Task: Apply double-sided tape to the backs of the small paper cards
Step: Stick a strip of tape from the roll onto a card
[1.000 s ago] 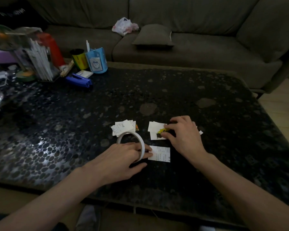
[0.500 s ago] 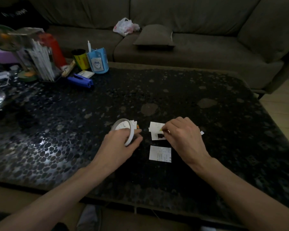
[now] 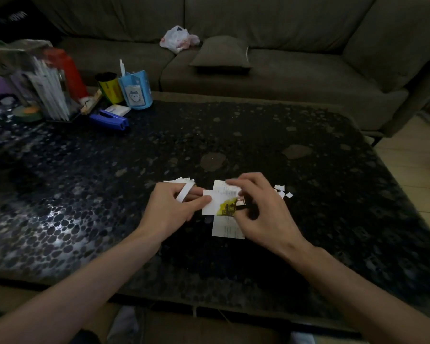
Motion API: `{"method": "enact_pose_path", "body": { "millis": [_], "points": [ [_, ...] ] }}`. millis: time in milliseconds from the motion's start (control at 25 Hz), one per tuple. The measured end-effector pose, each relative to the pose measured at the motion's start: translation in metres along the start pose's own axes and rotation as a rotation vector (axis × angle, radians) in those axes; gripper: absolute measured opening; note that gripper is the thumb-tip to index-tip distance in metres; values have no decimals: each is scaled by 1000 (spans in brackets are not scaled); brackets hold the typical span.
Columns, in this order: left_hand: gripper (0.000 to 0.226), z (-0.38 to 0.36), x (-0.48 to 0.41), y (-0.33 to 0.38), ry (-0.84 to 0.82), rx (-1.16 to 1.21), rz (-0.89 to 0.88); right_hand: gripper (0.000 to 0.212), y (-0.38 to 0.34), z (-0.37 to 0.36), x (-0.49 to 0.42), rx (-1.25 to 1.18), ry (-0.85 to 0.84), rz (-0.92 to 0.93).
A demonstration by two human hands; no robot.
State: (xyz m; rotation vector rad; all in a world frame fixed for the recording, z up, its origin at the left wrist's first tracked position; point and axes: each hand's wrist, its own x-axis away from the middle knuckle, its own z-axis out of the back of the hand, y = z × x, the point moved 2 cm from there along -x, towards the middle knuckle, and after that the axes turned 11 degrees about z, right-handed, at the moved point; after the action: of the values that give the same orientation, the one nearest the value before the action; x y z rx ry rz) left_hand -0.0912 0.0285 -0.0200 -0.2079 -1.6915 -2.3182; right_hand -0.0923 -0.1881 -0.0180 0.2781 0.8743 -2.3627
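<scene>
Step in hand, by judgement: readying one card for taping. No strip visibly drawn from the roll.

Left grip: curled round roll, thumb on left edge of card.

Right grip: pinching the card at its yellow-printed right end.

Card position: held between both grips, just above tabletop, midway along and nearer the near edge than the far.

Directly below: loose card, flat on tabletop. Beyond the roll: pile of cards.

Next move, likely: lay card flat with blank back up, find the roll's free end, draw a short strip across the back, press down, tear off. Calls for one grip pinning the card while the other pulls. Risk: light paper lifting with the tape.
</scene>
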Motion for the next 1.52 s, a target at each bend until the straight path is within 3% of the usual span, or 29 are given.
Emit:
{"method": "enact_pose_path", "body": {
  "millis": [80,120,200,320,480,640,720,800,840,920,1120,1280,1520],
  "points": [
    [8,-2,2,1,-5,-50,-31,35,5,0,-2,-375,11,-263],
    [8,-3,3,1,-12,-61,-34,24,8,-1,-2,-441,35,-318],
    [9,-3,3,-2,-24,-70,-37,10,11,-2,0,-473,78,-341],
    [4,-5,3,-3,-58,-107,-93,5,17,-1,2,-497,75,-439],
    [8,-3,-1,-7,-138,-411,-184,7,28,2,6,-421,-5,-608],
    [21,4,0,-22,-303,-685,-223,9,27,0,8,-381,-60,-622],
    [26,8,0,-28,-286,-748,-271,10,26,-2,8,-377,-66,-614],
    [17,11,4,-31,-266,-769,-331,11,24,-4,8,-373,-73,-605],
    [31,12,5,-33,-268,-786,-361,11,24,-5,8,-368,-74,-603],
    [43,13,6,-36,-243,-789,-405,11,23,-6,7,-359,-71,-601],
    [19,16,7,-36,-166,-694,-424,12,21,-7,7,-315,-98,-599],
    [41,14,5,-35,-221,-716,-409,12,21,-9,7,-276,-111,-582],
    [36,12,4,-36,-239,-741,-423,13,21,-12,8,-232,-98,-552]
  ]
}}
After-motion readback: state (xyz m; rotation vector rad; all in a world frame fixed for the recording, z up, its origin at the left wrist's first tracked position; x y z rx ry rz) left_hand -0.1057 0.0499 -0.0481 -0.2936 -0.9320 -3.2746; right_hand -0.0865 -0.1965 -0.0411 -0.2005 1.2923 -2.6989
